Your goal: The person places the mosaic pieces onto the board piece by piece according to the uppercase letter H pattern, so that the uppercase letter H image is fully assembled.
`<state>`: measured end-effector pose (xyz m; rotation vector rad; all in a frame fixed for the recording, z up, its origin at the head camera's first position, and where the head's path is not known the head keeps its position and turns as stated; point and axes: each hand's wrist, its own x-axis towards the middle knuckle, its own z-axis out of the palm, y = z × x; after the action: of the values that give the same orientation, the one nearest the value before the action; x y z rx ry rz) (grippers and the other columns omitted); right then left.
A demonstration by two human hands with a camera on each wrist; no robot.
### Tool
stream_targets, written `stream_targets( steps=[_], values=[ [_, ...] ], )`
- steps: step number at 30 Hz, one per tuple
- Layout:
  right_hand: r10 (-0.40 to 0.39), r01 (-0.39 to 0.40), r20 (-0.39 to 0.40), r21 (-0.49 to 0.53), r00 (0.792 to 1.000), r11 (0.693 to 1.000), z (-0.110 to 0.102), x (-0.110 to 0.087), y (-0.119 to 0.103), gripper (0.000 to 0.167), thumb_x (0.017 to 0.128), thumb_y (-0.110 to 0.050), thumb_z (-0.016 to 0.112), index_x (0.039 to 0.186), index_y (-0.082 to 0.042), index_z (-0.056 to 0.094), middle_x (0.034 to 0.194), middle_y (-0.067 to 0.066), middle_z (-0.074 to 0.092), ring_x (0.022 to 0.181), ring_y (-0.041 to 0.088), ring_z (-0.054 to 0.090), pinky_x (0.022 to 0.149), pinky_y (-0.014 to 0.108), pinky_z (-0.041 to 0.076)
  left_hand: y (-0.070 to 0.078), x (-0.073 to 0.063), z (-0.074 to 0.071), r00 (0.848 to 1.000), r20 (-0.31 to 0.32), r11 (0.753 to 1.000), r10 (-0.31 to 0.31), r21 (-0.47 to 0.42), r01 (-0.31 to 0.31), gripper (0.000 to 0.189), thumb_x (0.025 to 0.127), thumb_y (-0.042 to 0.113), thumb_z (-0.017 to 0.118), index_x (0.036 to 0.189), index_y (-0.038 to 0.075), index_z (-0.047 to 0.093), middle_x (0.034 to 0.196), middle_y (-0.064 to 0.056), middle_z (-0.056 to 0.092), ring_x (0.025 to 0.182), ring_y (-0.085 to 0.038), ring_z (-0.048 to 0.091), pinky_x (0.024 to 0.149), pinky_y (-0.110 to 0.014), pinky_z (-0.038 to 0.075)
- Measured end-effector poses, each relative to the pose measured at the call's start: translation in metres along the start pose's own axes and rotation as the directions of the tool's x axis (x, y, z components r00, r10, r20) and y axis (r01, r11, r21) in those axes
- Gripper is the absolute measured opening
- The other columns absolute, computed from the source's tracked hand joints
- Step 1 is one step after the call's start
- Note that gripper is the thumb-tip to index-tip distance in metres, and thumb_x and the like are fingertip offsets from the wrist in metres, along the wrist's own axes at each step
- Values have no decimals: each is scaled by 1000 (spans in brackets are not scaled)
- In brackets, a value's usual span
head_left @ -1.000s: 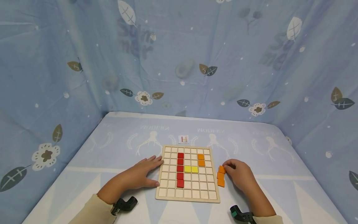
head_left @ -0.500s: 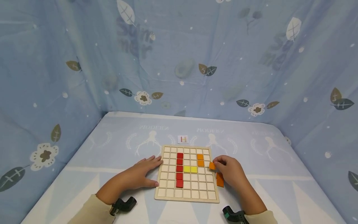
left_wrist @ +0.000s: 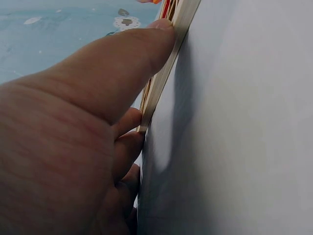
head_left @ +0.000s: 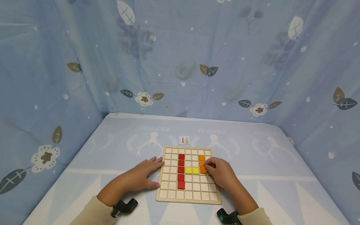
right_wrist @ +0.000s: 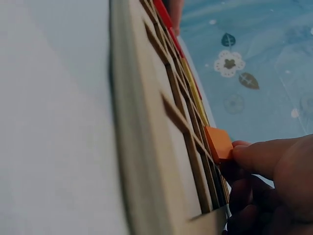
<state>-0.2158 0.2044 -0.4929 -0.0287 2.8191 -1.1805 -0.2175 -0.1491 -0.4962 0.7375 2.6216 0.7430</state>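
Observation:
A wooden grid board lies on the table, with a column of red tiles, two yellow tiles and two orange tiles in its cells. Between thumb and fingers my right hand pinches another orange tile, tilted at a cell just right of the yellow pair and below the orange ones. My left hand lies spread beside the board, its thumb and fingertips touching the left edge. In the left wrist view the thumb presses against the wooden rim.
A small printed card with a coloured grid pattern lies behind the board. Patterned blue cloth surrounds the table at the back and sides. Loose orange tiles right of the board are hidden by my right hand and forearm.
My right hand has picked an orange tile from those right of the board and carried it left over the grid to beside the yellow tiles. The left hand has stayed put.

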Motion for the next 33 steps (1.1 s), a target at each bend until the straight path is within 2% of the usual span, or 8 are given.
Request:
stream_targets(
  steps=[3, 11, 18, 22, 26, 33],
  values=[
    [-37, 36, -4, -51, 999, 998, 1, 0, 1, 7, 102, -20, 69, 98, -22, 75, 98, -7, 71, 94, 16, 60, 85, 37, 52, 0, 0, 0, 1000, 0, 1000, 0, 2, 0, 95, 88, 52, 81, 165, 19, 36, 174, 0, 27, 163, -33, 15, 131, -60, 10],
    [-47, 47, 11, -75, 999, 996, 3, -2, 1, 7, 101, -18, 71, 100, -23, 76, 99, -8, 70, 90, 13, 60, 82, 36, 52, 1, -1, -1, 1000, -5, 1000, 11, -6, -11, 95, 88, 52, 81, 165, 17, 36, 174, -2, 27, 162, -34, 16, 130, -62, 10],
    [-49, 49, 6, -109, 999, 993, 1, -3, 2, 15, 98, -14, 74, 99, -27, 82, 107, -5, 70, 103, 17, 65, 90, 43, 56, 0, 0, 0, 1000, -5, 1000, 13, 1, -13, 95, 88, 53, 80, 165, 17, 37, 174, -2, 27, 162, -34, 17, 130, -62, 11],
    [-62, 62, 3, -113, 998, 992, 1, -4, 3, 16, 97, -15, 75, 103, -27, 84, 103, -5, 71, 102, 18, 66, 88, 42, 57, -1, 1, 0, 1000, -5, 1000, 17, 7, -17, 95, 88, 54, 80, 165, 17, 37, 173, -2, 27, 162, -34, 17, 130, -61, 11],
    [-63, 63, -1, -97, 998, 993, 0, -5, 4, 17, 98, -16, 74, 105, -28, 83, 108, -5, 72, 105, 17, 66, 90, 41, 57, -1, 1, 0, 1000, -6, 1000, 13, 7, -13, 96, 88, 54, 80, 165, 17, 37, 173, -1, 27, 162, -34, 17, 130, -61, 11],
    [-32, 31, -21, -16, 999, 999, -8, -6, 7, 20, 99, -20, 72, 118, -23, 76, 100, -5, 67, 87, 15, 59, 76, 32, 51, 1, -1, -1, 1000, -5, 1000, 9, -3, -9, 95, 88, 53, 81, 164, 17, 37, 173, -2, 27, 162, -35, 17, 130, -61, 11]
  ],
)
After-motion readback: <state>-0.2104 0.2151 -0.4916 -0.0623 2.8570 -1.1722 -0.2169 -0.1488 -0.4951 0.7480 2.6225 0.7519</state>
